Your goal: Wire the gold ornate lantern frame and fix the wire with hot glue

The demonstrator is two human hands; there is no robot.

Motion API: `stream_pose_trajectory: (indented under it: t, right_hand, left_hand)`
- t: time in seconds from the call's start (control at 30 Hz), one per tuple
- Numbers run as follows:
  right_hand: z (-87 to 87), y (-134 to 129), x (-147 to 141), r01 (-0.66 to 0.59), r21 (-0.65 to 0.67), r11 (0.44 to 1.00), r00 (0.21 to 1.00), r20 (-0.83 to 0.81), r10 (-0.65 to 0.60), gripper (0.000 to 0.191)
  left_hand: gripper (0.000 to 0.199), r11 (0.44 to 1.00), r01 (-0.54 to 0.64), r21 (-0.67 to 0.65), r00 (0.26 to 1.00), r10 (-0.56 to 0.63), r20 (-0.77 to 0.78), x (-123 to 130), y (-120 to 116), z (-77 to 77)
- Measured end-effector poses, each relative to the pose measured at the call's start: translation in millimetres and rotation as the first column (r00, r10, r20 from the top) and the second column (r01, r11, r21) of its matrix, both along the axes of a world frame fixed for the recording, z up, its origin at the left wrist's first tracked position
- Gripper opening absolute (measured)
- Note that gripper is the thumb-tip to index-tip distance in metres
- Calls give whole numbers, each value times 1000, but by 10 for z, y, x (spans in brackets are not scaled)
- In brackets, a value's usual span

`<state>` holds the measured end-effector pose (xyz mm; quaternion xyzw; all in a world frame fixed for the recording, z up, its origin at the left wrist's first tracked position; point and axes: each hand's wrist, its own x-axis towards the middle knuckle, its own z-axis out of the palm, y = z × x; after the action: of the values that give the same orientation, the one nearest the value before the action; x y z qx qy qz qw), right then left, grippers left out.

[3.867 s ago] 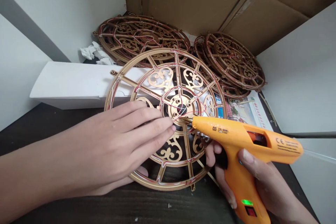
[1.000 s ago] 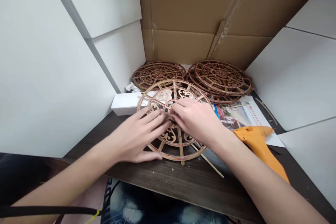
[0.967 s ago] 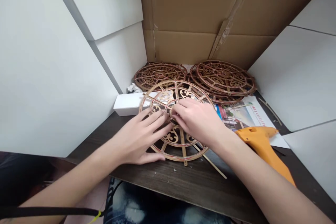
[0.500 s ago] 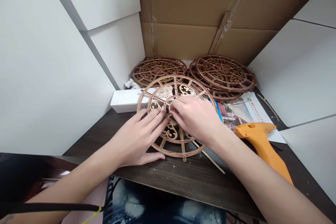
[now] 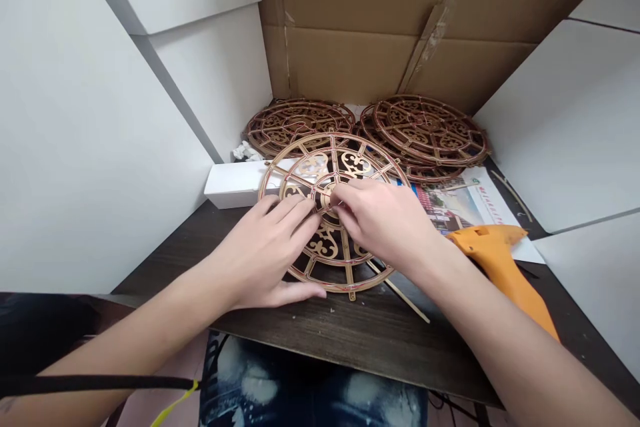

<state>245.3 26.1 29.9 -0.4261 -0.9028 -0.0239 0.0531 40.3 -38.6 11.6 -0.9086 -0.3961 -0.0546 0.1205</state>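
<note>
A round openwork wooden frame (image 5: 349, 251) with red wire along its rings lies at the middle of the dark table. My left hand (image 5: 273, 247) rests over its left side, fingers reaching toward the hub and thumb stretched out along the near rim. Near the centre, my right hand (image 5: 383, 220) has its thumb and forefinger pinched together just right of the hub; whatever is between the fingertips is too small to make out. A thin wooden stick (image 5: 407, 300) pokes out from under the frame's lower right.
Stacks of similar round frames lie at the back left (image 5: 300, 121) and back right (image 5: 430, 130). A white box (image 5: 233, 185) sits left. An orange glue gun (image 5: 505, 267) lies right, by a printed sheet (image 5: 485, 203). White panels and cardboard (image 5: 350, 60) enclose the table.
The view has shifted slightly. My right hand's fingertips have moved a little right over the hub, and my left thumb sits slightly farther right along the near rim.
</note>
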Motion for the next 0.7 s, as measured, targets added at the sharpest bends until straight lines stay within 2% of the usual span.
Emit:
stream_pose_trajectory:
  t: [0.17, 0.4, 0.7]
  right_hand:
    - [-6, 2, 17, 7, 11, 1000, 1000, -24, -7, 19]
    - [21, 24, 23, 39, 3, 999, 999, -34, -38, 24]
    - [13, 92, 34, 63, -43, 997, 996, -57, -65, 16]
  left_hand:
    - [72, 998, 44, 40, 999, -43, -28, 10, 65, 9]
    - [70, 992, 88, 91, 996, -86, -27, -40, 77, -42]
    - [67, 983, 160, 86, 981, -149, -123, -77, 187, 88]
